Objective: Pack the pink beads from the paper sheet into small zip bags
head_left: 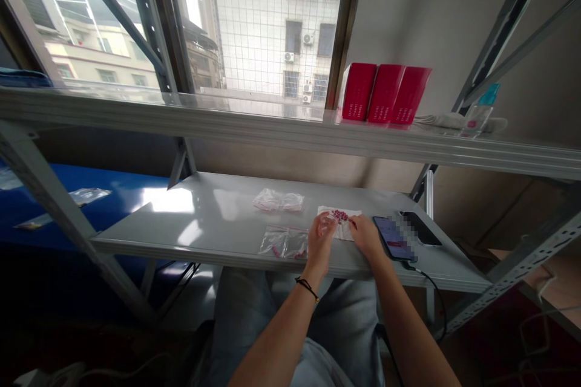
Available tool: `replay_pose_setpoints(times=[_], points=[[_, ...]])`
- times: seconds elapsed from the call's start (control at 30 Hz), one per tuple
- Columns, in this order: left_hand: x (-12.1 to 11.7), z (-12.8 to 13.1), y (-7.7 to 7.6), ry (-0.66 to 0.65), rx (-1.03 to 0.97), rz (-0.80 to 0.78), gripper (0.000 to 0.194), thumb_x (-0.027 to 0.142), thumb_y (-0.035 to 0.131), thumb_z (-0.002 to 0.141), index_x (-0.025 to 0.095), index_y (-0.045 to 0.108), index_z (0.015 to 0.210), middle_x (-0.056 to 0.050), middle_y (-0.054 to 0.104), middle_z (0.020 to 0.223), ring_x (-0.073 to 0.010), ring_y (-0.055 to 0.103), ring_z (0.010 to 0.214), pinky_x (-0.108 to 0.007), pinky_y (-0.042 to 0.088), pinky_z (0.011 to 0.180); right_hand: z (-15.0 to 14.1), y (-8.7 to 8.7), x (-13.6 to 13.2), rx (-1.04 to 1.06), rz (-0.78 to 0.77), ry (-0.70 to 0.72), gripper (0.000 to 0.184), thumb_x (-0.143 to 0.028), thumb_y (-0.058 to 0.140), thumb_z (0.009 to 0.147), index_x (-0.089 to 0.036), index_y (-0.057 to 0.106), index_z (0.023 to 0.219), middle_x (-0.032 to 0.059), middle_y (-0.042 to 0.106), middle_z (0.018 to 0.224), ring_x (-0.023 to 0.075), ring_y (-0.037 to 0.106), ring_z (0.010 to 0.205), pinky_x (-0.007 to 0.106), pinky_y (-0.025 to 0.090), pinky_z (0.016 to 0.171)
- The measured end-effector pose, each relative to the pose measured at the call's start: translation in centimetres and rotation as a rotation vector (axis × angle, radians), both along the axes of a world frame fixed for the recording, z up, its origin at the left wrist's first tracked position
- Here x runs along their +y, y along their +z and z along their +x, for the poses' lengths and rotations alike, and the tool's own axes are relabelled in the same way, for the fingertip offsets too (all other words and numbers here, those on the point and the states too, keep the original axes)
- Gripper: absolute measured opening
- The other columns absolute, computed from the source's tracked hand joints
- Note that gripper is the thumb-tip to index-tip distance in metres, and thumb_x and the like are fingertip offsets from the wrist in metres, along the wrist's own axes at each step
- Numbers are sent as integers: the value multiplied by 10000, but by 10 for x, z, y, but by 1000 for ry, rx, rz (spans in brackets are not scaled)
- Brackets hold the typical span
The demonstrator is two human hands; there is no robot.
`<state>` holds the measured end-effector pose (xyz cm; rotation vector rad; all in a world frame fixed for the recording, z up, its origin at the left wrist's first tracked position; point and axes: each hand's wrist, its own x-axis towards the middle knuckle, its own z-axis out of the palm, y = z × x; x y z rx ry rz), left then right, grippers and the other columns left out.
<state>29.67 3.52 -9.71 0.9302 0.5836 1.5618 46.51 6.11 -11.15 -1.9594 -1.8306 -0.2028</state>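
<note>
My left hand is raised over the grey shelf, its fingers curled around a small clear plastic bag. My right hand rests on the shelf beside a white sheet that carries a pile of small pink beads; its fingers are pinched together at the sheet's edge, and what they hold is too small to make out. Two clear bags with a few pink pieces lie just left of my left hand. More crumpled clear bags lie farther back.
Two phones lie to the right of my right hand, one with a cable running off the front edge. An upper shelf holds three red boxes and a small bottle. A blue surface is at left.
</note>
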Motion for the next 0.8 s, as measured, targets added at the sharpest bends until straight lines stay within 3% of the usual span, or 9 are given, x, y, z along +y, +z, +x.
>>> replay_pose_setpoints(times=[0.17,0.43,0.8], points=[[-1,-1,1,7,8,6,405,481,833,779,225,733,1077,-39,732,1004,-228,653,999,-328,467,939,7,5,-8,5,26,22,328,-220,427,1049,-138,741,1093,128,732,1041,241,646,1003,282,421,876],[-2,-1,4,-11,-6,-18,405,479,839,768,229,732,1069,-40,739,991,-225,658,974,-326,463,914,13,1,-19,-21,-51,163,216,-223,552,992,-167,759,1018,86,726,978,215,664,940,258,434,855],[-1,1,2,-2,-23,-2,367,470,829,781,231,737,1044,-35,730,1000,-223,653,986,-330,460,932,10,10,-12,-30,-102,139,185,-172,533,1000,-137,714,977,109,719,976,217,653,914,261,418,810]])
